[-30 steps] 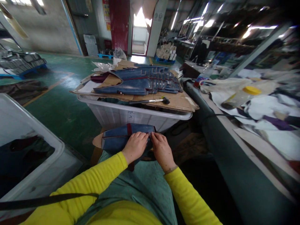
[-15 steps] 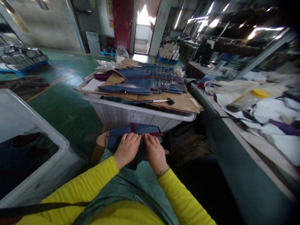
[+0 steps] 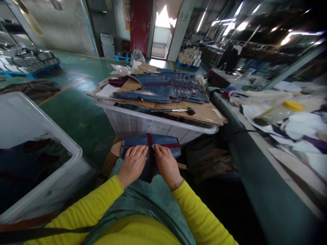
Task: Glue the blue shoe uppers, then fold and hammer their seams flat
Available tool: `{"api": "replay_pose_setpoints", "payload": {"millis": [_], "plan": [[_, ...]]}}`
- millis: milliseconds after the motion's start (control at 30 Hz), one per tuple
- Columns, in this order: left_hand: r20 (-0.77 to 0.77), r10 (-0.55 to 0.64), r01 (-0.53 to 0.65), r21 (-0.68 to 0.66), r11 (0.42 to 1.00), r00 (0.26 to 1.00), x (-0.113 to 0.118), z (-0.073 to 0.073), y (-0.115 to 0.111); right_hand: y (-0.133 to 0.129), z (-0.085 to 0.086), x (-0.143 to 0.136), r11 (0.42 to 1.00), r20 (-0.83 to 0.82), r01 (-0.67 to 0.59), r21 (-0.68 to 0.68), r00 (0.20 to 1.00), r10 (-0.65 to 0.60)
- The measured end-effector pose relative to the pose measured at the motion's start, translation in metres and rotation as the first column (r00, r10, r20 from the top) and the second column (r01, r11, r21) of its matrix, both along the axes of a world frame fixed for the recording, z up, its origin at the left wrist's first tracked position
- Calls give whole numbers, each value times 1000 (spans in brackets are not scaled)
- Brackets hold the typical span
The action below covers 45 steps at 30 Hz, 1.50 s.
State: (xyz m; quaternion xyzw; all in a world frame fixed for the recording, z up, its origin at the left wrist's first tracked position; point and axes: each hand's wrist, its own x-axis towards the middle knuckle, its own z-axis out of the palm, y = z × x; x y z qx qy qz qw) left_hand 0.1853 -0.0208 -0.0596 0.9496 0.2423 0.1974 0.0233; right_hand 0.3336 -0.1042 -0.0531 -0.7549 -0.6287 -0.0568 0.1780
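Observation:
A blue leather-like panel (image 3: 163, 140) with crossing dark red strips lies across my lap, in front of the white bin. My left hand (image 3: 133, 164) rests on its left half, palm down, fingers stretched out and side by side. On the other side of the upright red strip (image 3: 151, 166), my right hand (image 3: 166, 164) lies on the panel with its fingers extended. Its fingertips touch close to where the strips cross. The undersides of both hands and the thumbs are mostly hidden.
Before me, a white bin (image 3: 120, 114) carries cardboard (image 3: 204, 114) with stacked blue pieces (image 3: 153, 92) and a black-handled brush (image 3: 173, 110). Another bin (image 3: 76, 149) with blue pieces stands left. At right, a bench (image 3: 258, 163) bears cloth scraps and a yellow-capped jar (image 3: 278, 112).
The hands have spread apart on the panel: my left hand has moved left, away from the red strip. My right hand has slid left toward the strips' crossing. The view has shifted slightly.

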Motion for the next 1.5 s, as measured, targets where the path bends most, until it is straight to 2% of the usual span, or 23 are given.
{"api": "replay_pose_setpoints", "payload": {"millis": [200, 400, 733, 867, 933, 1033, 1167, 1267, 1500], "plan": [[-36, -25, 26, 14, 1000, 999, -9, -4, -8, -4, 6, 9, 994, -29, -104, -36, 994, 103], [-34, -9, 9, 8, 1000, 999, -10, -3, -9, 0, 25, 17, 976, -48, -178, -126, 984, 173], [-8, 101, -101, -25, 995, 995, -13, 12, 6, 15, 41, 32, 929, -36, -287, -231, 957, 287], [-35, 166, -168, -49, 985, 985, -2, 20, 12, 26, 49, 28, 896, -40, -337, -288, 939, 340], [-54, 151, -154, -53, 987, 987, 6, 23, 13, 31, 52, 23, 880, -31, -350, -320, 933, 359], [-57, 84, -87, -55, 995, 995, 13, 24, 12, 34, 53, 19, 873, -17, -331, -357, 937, 348], [-41, 48, -50, -51, 997, 998, 12, 22, 11, 25, 50, 32, 881, -169, -360, -306, 932, 322], [-48, 24, -27, -48, 999, 999, 10, 19, 9, 15, 48, 43, 906, -236, -332, -263, 932, 273], [-48, -21, 19, -47, 999, 999, 13, 14, 7, 18, 50, 36, 917, -159, -273, -292, 959, 235]]}}
